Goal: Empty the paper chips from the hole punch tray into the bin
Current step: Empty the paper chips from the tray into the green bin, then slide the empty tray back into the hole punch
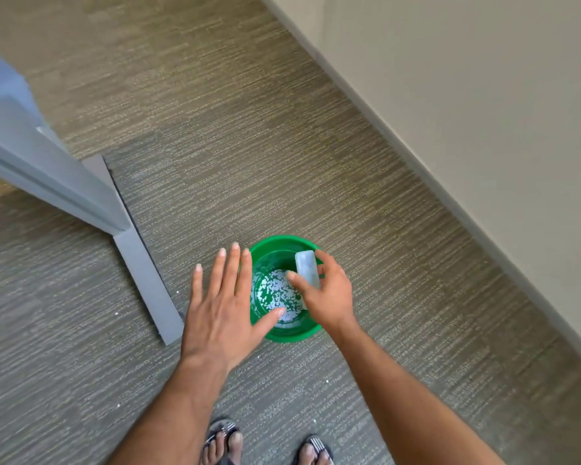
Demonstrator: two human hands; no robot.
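Carpet (249, 146) covers the floor, grey-brown with fine streaks, laid in tiles with a darker tile mid-left. Beige wall (483, 95) runs diagonally across the upper right, baseboard (416, 162) along its foot. Grey partition panel (31, 156) at left, its flat grey foot (145, 280) lying on the carpet. Two feet in striped sandals, left sandal (220, 437) and right sandal (314, 449), at the bottom edge.
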